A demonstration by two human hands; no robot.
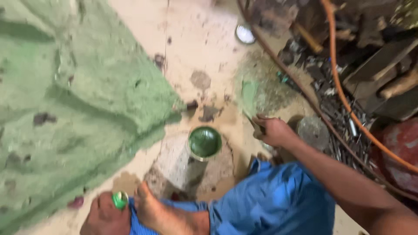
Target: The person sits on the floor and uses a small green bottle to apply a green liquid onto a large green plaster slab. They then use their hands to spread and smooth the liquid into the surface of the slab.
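My right hand (273, 130) is closed around a thin tool, seemingly a brush handle (254, 121), just right of an open tin of green paint (204, 142) standing on the floor. My left hand (106, 214) is at the bottom left, fingers closed on a small green round object (119, 200), possibly a lid. My bare foot (153, 208) and blue-clad leg (270, 200) lie between the hands. A large green-painted, rough surface (74, 100) fills the left side.
An orange hose (337, 82) and a dark cable run along the right. Scrap metal, nails and wood (348, 117) are piled there, with a red rounded object (402, 148) at the right edge. A small round lid (245, 34) lies on the stained floor at top.
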